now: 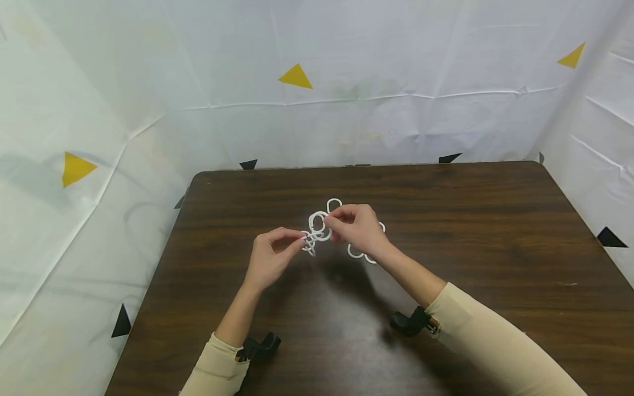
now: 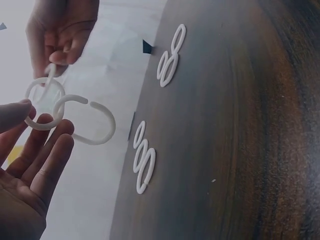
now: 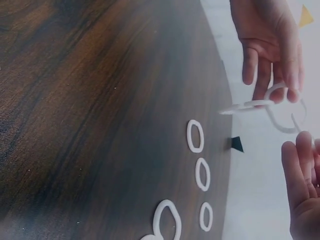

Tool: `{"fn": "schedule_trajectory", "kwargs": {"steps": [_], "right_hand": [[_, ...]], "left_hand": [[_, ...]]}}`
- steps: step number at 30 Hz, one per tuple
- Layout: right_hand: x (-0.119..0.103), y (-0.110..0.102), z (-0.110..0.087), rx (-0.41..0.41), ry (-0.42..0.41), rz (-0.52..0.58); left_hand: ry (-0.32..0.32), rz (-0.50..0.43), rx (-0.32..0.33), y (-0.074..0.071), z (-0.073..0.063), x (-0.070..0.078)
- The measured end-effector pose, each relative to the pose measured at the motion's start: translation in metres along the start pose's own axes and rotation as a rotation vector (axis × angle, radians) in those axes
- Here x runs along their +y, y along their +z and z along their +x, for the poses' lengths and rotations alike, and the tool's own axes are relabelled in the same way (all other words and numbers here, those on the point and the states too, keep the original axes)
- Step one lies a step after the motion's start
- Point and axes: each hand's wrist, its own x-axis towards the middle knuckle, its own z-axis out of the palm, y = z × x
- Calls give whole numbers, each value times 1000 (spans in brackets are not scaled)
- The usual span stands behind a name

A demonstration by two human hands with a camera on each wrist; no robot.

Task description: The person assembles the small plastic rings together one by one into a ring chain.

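My left hand pinches a white plastic ring between thumb and fingers, above the table. Through that ring hangs a second white ring, which has a gap in its side. To the right, my right hand pinches another white ring that passes through the one in the left hand. In the right wrist view the left hand is above and the right hand below, with the linked rings between them. The right hand hides some rings in the head view.
More white rings lie on the dark wooden table beneath and beyond the hands: a loose ring, a ring beside it, and an overlapping ring. White sheeting with yellow and black triangles surrounds the table's far and side edges.
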Motion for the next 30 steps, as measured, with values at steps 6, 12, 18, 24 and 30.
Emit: {"fn": "schedule_trajectory", "kwargs": {"steps": [6,12,18,24,30], "right_hand": [[-3,0,0,14,-16,98],[-6,3,-3,-13,0,164],[-8,3,-5,-44,-46,153],[-8,3,-6,-84,-71,106],[-6,1,-6,-133,-64,43]], "left_hand": [[-42,-17,-28,-1,-1,-2],[-66,-43,-45,-1,1,-5],[-92,-110,-46,1,3,-5],[-113,-153,-31,5,7,-2],[-95,-176,8,9,9,-16]]}}
